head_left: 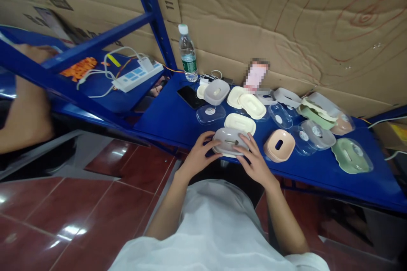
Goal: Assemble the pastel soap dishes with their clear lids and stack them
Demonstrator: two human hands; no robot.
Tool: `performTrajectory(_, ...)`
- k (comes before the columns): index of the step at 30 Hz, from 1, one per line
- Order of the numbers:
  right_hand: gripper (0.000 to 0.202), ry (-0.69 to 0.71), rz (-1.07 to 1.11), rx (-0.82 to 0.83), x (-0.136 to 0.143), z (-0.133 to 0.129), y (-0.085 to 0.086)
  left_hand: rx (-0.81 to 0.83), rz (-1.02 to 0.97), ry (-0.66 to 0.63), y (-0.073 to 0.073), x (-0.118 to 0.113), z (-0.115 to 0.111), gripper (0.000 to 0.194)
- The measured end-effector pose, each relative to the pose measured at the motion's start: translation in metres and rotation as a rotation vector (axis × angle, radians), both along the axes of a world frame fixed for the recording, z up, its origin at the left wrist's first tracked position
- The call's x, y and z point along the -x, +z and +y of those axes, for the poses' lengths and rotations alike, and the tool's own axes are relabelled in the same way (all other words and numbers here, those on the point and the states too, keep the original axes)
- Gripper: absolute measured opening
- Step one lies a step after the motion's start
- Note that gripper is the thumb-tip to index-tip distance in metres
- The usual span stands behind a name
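A grey oval plastic tray with a slot in its middle, like a soap dish part (229,134), is held between my two hands at the table's front edge. My left hand (201,152) grips its left side, and the fingers of my right hand (253,159) curl over its right side. A cream edge shows beneath the tray. Just behind it lies a cream oval piece (241,124), with two more cream pieces (252,106) farther back. To the right of my right hand stand peach slotted trays (280,145). A clear lid (210,114) lies behind my left hand.
On the blue table (356,184) are more clear lids (318,134), a green dish with a clear cover (352,156), grey trays (286,97), a black phone (191,96) and a water bottle (188,55). Left of the blue frame, another person's arm (32,106) is near a power strip (139,76).
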State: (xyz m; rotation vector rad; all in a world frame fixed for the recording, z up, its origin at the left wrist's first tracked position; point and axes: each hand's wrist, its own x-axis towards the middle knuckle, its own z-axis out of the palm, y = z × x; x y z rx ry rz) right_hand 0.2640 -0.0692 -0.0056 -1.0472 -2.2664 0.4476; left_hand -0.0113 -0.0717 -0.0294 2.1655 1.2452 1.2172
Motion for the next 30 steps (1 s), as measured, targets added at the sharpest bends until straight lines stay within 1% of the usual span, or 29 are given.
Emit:
performTrajectory(4, 0.041, -0.028, -0.04, -0.01, 0.004, 0.001, -0.001, -0.032, -0.037, 0.012, 0.0, 0.001, -0.001, 0.032)
performTrajectory(9, 0.044, -0.073, -0.078, -0.07, 0.008, -0.004, -0.007, 0.014, -0.016, -0.014, 0.002, 0.003, -0.003, 0.033)
performTrajectory(12, 0.043, -0.11, -0.099, -0.132, 0.011, -0.008, -0.011, 0.002, -0.018, -0.017, -0.004, 0.003, -0.005, 0.034)
performTrajectory(15, 0.043, -0.131, -0.168, -0.184, 0.012, -0.011, -0.012, -0.031, -0.017, 0.0, -0.01, 0.002, -0.008, 0.034)
performTrajectory(17, 0.044, -0.141, -0.212, -0.209, 0.013, -0.011, -0.012, -0.03, -0.017, -0.004, -0.008, 0.003, -0.008, 0.036)
performTrajectory(18, 0.044, -0.146, -0.225, -0.219, 0.013, -0.012, -0.012, -0.024, -0.01, -0.006, -0.005, 0.004, -0.005, 0.036)
performTrajectory(20, 0.044, -0.159, -0.237, -0.233, 0.014, -0.012, -0.012, -0.027, 0.018, 0.016, 0.006, 0.007, 0.006, 0.037)
performTrajectory(21, 0.044, -0.164, -0.239, -0.238, 0.014, -0.011, -0.012, -0.042, 0.038, 0.049, 0.013, 0.01, 0.015, 0.037)
performTrajectory(23, 0.044, -0.169, -0.242, -0.243, 0.014, -0.011, -0.011, -0.081, 0.099, 0.153, 0.026, 0.017, 0.036, 0.038)
performTrajectory(25, 0.045, -0.17, -0.242, -0.24, 0.014, -0.011, -0.011, -0.085, 0.195, 0.265, 0.033, 0.025, 0.06, 0.045)
performTrajectory(26, 0.046, -0.169, -0.24, -0.237, 0.014, -0.011, -0.011, -0.061, 0.254, 0.304, 0.033, 0.028, 0.07, 0.048)
performTrajectory(28, 0.047, -0.17, -0.231, -0.232, 0.014, -0.012, -0.011, 0.008, 0.334, 0.341, 0.027, 0.034, 0.083, 0.05)
performTrajectory(30, 0.046, -0.171, -0.22, -0.233, 0.015, -0.012, -0.011, 0.046, 0.315, 0.356, 0.019, 0.037, 0.085, 0.044)
